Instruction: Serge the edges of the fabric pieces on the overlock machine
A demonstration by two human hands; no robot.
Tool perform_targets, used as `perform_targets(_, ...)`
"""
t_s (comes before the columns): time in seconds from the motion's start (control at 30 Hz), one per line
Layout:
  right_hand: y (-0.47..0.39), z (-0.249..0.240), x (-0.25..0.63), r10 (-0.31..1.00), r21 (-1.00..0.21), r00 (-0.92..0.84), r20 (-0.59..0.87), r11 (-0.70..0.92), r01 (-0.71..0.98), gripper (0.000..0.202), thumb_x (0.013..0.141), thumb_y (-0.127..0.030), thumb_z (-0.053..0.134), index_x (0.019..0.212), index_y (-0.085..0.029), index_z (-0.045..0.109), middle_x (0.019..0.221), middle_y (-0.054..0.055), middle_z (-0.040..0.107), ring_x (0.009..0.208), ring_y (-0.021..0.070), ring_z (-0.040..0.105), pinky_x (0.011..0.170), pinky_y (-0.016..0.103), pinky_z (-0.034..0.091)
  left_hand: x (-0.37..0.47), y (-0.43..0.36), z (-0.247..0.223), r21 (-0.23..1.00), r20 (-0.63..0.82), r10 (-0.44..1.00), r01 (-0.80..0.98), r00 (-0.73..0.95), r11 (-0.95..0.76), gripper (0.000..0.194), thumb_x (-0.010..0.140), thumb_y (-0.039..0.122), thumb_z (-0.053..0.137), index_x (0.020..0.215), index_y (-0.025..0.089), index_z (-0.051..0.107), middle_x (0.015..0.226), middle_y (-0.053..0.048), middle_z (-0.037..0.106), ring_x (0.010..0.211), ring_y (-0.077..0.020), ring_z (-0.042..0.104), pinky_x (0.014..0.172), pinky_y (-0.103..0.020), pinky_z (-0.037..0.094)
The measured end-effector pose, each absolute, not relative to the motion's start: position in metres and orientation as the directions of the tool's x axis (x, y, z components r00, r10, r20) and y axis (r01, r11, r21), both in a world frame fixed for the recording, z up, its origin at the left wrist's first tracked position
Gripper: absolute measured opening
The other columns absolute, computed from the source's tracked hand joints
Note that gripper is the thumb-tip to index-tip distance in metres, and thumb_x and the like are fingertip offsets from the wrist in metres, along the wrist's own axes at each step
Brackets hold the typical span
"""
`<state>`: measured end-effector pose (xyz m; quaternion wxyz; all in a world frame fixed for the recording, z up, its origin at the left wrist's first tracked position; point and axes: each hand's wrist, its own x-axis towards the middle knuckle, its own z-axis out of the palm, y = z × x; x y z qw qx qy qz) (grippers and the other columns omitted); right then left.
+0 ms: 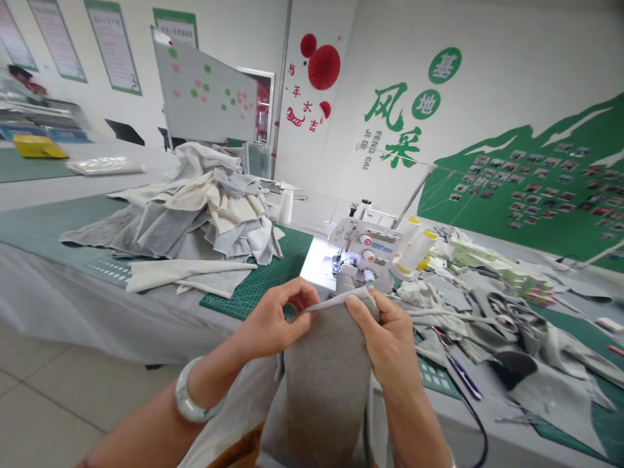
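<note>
A grey piece of fabric (326, 383) hangs between my hands, its top edge stretched and folded over. My left hand (283, 315) pinches the left end of that edge between thumb and fingers. At the right end, my right hand (390, 331) grips the cloth with the thumb on top and the fingers behind. Just beyond the cloth stands a white overlock sewing machine (373, 247) with its lamp lit over the needle area. The lower part of the fabric drops toward my lap.
A large heap of grey and cream fabric pieces (195, 208) lies to the left on a green cutting mat (292, 253). On the right are fabric scraps (487, 312), scissors (441, 336), a purple-handled tool (464, 377) and thread cones (419, 250). A person (24, 84) is far left.
</note>
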<state>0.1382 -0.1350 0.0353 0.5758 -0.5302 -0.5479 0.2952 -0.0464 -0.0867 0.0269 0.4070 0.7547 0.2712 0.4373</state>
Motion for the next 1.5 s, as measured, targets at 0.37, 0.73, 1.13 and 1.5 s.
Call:
perform_targets(0.37,-0.141,0.036,0.146,0.923,-0.874,0.108,0.37,0.306,0.378,0.021,0.083,-0.037,0.068,0.098,-0.023,0.067,0.087,0.0,0.065,0.075,0.0139,0.054,0.065,0.022,0.039,-0.033,-0.083,0.017,0.947,0.301,0.844,-0.033,0.444,-0.32,0.027,0.088,0.038,0.054,0.083,0.013,0.064,0.076,-0.001,0.06,0.068,-0.0114,0.05,0.061,-0.02,0.037)
perform_targets(0.73,-0.146,0.028,0.144,0.833,-0.936,0.428,0.352,0.298,0.189,0.048,0.083,-0.05,0.064,0.056,-0.02,0.039,0.057,-0.006,0.031,0.054,0.0085,0.029,0.049,0.023,0.025,-0.046,-0.081,-0.007,0.972,0.167,0.867,0.068,0.469,-0.224,0.023,0.079,0.032,0.056,0.078,0.011,0.065,0.07,-0.002,0.06,0.065,-0.0117,0.051,0.059,-0.021,0.036)
perform_targets(1.13,-0.153,0.029,0.16,0.718,-0.94,0.682,0.137,0.311,-0.138,0.041,0.071,-0.052,0.075,0.057,-0.02,0.052,0.051,-0.005,0.049,0.046,0.009,0.042,0.044,0.022,0.033,-0.089,-0.076,-0.053,0.751,0.308,0.946,0.584,0.102,-0.308,0.015,0.073,0.024,0.048,0.069,0.018,0.061,0.062,0.003,0.057,0.06,-0.0131,0.052,0.061,-0.022,0.038)
perform_targets(1.5,-0.14,0.008,0.186,0.737,-0.938,0.647,0.193,0.332,-0.098,0.036,0.068,-0.053,0.076,0.068,-0.018,0.068,0.057,-0.001,0.066,0.053,0.0161,0.059,0.052,0.026,0.044,-0.114,-0.071,-0.003,0.948,0.234,0.965,0.192,0.119,-0.254,0.033,0.084,0.041,0.059,0.105,0.017,0.067,0.086,-0.004,0.069,0.071,-0.0146,0.06,0.064,-0.022,0.045)
